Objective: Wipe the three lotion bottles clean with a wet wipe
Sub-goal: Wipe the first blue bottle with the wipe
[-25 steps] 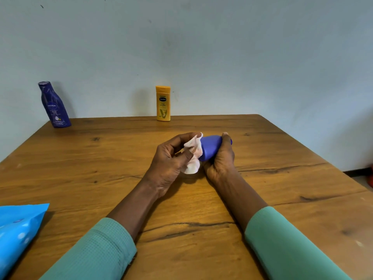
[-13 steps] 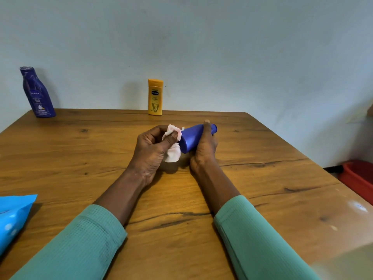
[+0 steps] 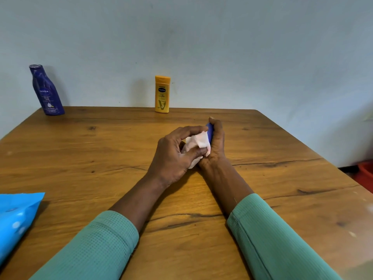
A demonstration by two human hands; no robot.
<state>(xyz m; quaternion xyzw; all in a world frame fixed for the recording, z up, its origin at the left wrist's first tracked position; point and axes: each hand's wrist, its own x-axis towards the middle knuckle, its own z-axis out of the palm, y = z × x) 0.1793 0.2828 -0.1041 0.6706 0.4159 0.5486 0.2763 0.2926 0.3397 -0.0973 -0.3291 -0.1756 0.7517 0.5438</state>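
Over the middle of the wooden table [image 3: 80, 158], my right hand [image 3: 217, 142] grips a small blue lotion bottle [image 3: 210, 129], of which only a sliver shows between thumb and fingers. My left hand [image 3: 173, 156] presses a crumpled white wet wipe [image 3: 196, 144] against that bottle. A dark blue Nivea bottle [image 3: 46, 90] stands at the table's far left corner by the wall. A yellow Vaseline bottle [image 3: 162, 94] stands upright at the far edge, in the middle.
A bright blue wet wipe pack [image 3: 16, 221] lies at the near left edge of the table. A red container [image 3: 366, 172] sits on the floor beyond the table's right side. A pale wall runs right behind the table's far edge.
The wipe has slid up over the blue bottle, which now shows far less. The bottle is turned more upright in my right hand. The view has shifted slightly.
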